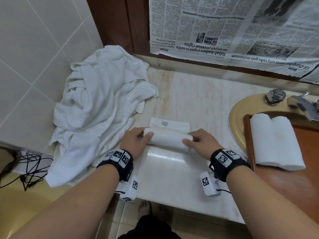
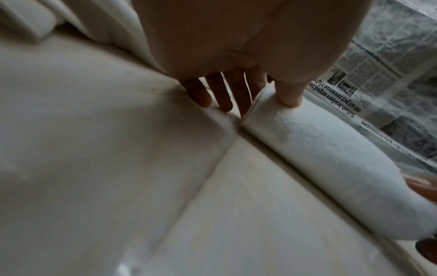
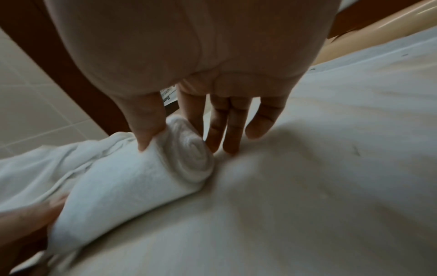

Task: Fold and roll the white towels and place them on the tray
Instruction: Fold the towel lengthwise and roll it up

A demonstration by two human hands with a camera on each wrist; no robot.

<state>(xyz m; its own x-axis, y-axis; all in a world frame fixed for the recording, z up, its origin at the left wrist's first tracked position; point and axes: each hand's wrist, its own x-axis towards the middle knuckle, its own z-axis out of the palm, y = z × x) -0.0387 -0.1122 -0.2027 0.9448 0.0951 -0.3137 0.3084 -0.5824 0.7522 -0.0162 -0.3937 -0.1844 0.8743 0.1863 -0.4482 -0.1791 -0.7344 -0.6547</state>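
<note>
A white towel roll (image 1: 168, 138) lies across the marble counter (image 1: 172, 173) in front of me, with its unrolled flat end (image 1: 170, 124) behind it. My left hand (image 1: 146, 134) holds the roll's left end, thumb on the near side and fingers behind. My right hand (image 1: 190, 138) grips the right end the same way. In the left wrist view the thumb (image 2: 289, 97) presses into the roll (image 2: 331, 155). In the right wrist view the roll's spiral end (image 3: 196, 160) sits between thumb and fingers. Two rolled towels (image 1: 276, 142) lie on the brown wooden tray (image 1: 248, 135) at the right.
A heap of loose white towels (image 1: 103, 104) fills the counter's left side against the tiled wall. The tan sink (image 1: 236, 114) and metal faucet (image 1: 300, 102) are at the right, under the tray. Newspaper (image 1: 224, 28) covers the back. Black cables (image 1: 25, 168) lie low left.
</note>
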